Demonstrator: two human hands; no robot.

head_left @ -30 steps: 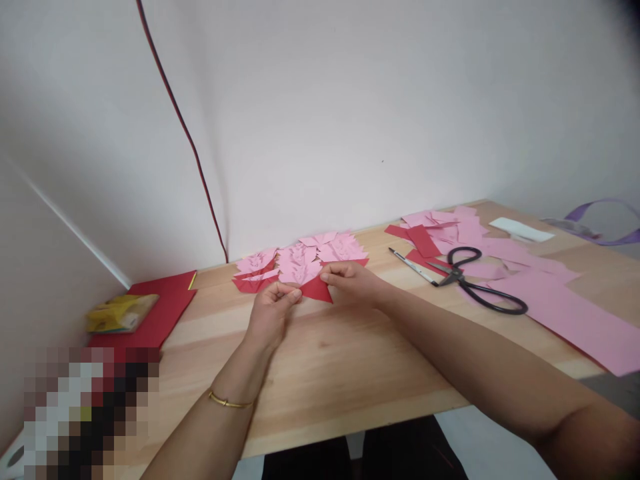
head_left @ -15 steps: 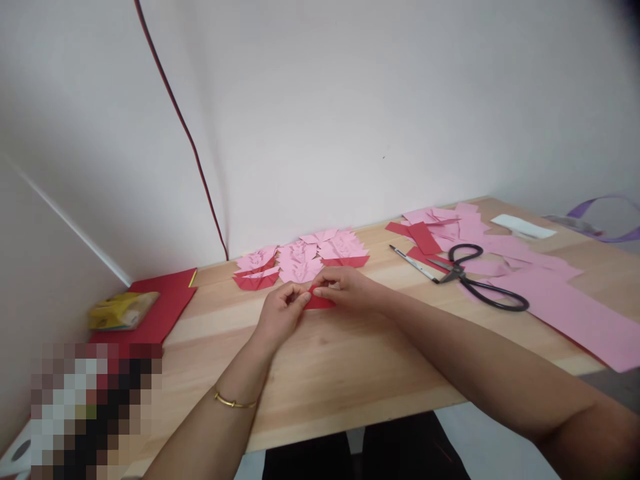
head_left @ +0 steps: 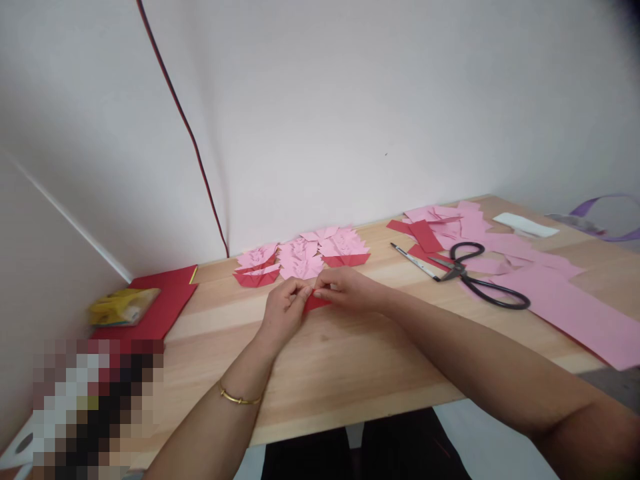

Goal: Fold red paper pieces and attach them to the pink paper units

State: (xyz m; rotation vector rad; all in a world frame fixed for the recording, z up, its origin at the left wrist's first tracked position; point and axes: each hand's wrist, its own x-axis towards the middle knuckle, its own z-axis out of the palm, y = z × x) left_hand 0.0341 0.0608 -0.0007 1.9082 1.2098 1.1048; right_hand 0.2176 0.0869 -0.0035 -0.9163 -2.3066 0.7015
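A: Status of hands?

B: Left hand (head_left: 284, 308) and right hand (head_left: 345, 288) meet at counter (head_left: 350, 360) centre. Both pinch one small red paper (head_left: 316, 302), fingertips closed on it from opp. sides. Paper lies low, at or just on the wood; can't tell if it's lifted. Only a sliver of red shows between the fingers. Gold bangle (head_left: 239, 399) on left wrist.

A: Surroundings?

B: Just behind the hands, twd the wall: row of folded pink pieces (head_left: 303, 257), some w/ red bases, flat on counter, apart from the hands. Right side: black scissors (head_left: 475, 270), blades shut, lying partly on pink sheets (head_left: 565, 300). Pen (head_left: 414, 261) beside scissor tips, near red scraps (head_left: 424, 237). White slip (head_left: 525, 225) at far right back. Purple ribbon (head_left: 607, 217) past counter edge, far right.

A: Left side?

B: Red sheet (head_left: 160, 308) in far left corner, yellow packet (head_left: 123, 307) resting on its left edge. Both well apart from the hands. Red cable (head_left: 185, 127) runs down the wall to counter level behind the pink pieces. Lower left of view is pixelated, contents not readable.

A: Any contact w/ tools?

B: None. Scissors and pen lie clear of both hands.
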